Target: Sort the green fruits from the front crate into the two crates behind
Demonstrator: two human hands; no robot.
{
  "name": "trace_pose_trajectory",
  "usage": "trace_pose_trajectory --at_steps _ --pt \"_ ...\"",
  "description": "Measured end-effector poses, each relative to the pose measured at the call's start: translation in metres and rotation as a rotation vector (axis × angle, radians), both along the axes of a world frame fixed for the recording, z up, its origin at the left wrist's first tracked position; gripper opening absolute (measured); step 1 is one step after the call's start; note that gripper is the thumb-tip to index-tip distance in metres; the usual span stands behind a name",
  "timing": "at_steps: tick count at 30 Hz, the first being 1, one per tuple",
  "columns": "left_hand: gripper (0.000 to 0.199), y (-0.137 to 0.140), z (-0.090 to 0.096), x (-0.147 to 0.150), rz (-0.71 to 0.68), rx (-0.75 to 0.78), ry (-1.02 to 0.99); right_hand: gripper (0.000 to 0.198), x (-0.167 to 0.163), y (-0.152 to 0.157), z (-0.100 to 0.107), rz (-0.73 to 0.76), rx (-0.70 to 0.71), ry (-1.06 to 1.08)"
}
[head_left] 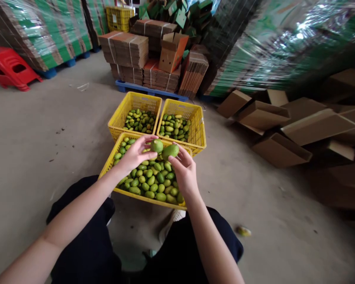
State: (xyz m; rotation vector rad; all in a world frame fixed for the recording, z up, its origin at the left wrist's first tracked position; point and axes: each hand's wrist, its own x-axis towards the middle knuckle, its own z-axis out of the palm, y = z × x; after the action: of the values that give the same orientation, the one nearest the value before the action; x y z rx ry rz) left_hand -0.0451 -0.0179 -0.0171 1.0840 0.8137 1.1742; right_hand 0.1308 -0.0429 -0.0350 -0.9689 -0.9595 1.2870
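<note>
My left hand [141, 152] is closed on a green lemon [156, 146], with its blunt tip facing me. In my right hand [183, 165] sits a second, longer green lemon [170, 151], pinched between thumb and fingers. The two fruits are side by side, almost touching, above the near yellow crate [154, 200]. Many loose green lemons [150, 180] fill that crate. Behind it stand a left rear yellow crate [118, 114] and a right rear yellow crate [197, 126], both partly filled with green and yellowish fruit.
Bundled flat cartons [126, 49] are stacked on a blue pallet [150, 90] behind the crates. Open cardboard boxes [284, 138] lie heaped at right. A red stool [10, 67] stands far left. One yellowish fruit [243, 231] lies on the floor near my right knee.
</note>
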Motion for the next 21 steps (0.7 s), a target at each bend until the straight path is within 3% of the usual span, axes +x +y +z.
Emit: trace_pose_trajectory --at_steps 5,9,12,15,21 --pt "0.026 0.002 0.014 0.01 -0.077 -0.34 -0.415 0.02 0.001 0.007 -0.004 0.125 -0.192 0.322" --pt "0.029 0.004 0.016 0.018 -0.203 -0.486 -0.548 0.02 -0.003 0.008 -0.002 0.119 -0.257 0.381" --pt "0.022 0.004 0.01 0.023 -0.21 -0.488 -0.548 0.028 -0.006 0.007 -0.001 0.063 -0.25 0.347" --pt "0.032 0.003 0.004 0.027 -0.2 -0.505 -0.486 0.035 -0.008 0.007 -0.001 0.042 -0.256 0.33" --pt "0.032 -0.001 -0.009 0.034 -0.058 -0.491 -0.379 0.035 -0.009 0.011 -0.008 0.002 -0.381 0.296"
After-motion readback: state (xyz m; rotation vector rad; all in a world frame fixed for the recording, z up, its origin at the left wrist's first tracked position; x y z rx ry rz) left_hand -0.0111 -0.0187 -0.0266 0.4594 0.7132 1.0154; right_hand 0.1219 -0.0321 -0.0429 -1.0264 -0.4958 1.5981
